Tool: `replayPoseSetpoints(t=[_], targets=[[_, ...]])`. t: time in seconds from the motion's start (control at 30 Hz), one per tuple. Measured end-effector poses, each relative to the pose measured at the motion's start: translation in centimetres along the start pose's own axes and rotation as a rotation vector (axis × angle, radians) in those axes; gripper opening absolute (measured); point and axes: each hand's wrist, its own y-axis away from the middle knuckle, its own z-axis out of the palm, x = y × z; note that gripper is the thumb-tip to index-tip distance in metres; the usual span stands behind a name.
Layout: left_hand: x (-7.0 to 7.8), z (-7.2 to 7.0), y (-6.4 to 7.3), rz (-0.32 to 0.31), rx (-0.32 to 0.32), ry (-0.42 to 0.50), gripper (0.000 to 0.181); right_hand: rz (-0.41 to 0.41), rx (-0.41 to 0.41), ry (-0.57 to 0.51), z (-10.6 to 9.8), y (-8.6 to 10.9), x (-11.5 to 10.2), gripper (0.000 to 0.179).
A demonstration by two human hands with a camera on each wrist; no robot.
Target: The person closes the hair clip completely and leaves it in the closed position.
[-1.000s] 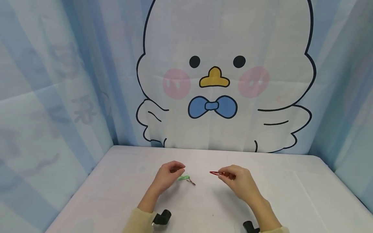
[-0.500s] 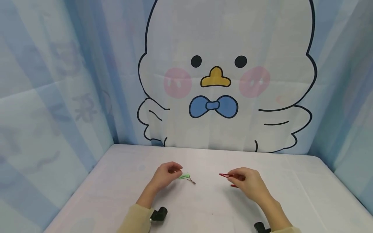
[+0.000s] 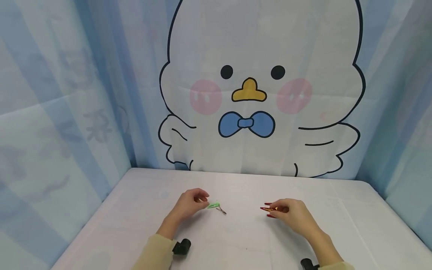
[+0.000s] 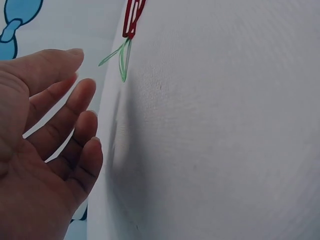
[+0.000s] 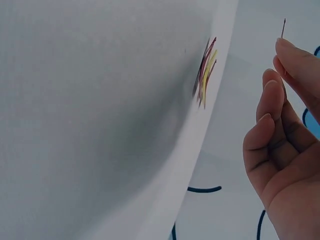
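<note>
My right hand pinches a slim red hair clip between thumb and fingertips, seen edge-on in the right wrist view. Right below it, several red and yellow hair clips lie close together on the table; in the head view the fingers partly cover them. My left hand hovers over the table with loosely bent fingers and holds nothing. Just right of its fingertips lies a green hair clip, with a thin brownish clip against it. The left wrist view shows the left hand apart from the green clip.
A white cloth covers the table. Behind it hangs a curtain printed with a white bird, and more blue curtain closes off the sides. Black wrist cameras are strapped near both sleeves.
My right hand has moved right and slightly nearer with the red clip, and more clips now show beside its fingers. The left hand has drawn slightly left, away from the green clip.
</note>
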Motion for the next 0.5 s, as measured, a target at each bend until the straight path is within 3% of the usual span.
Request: replayPoseSetpoints(t=[0.5], targets=[[-0.6, 0.1, -0.6, 0.011, -0.052, -0.070, 0.018, 0.119, -0.101, 0.077, -0.3, 0.0, 1.7, 0.009]])
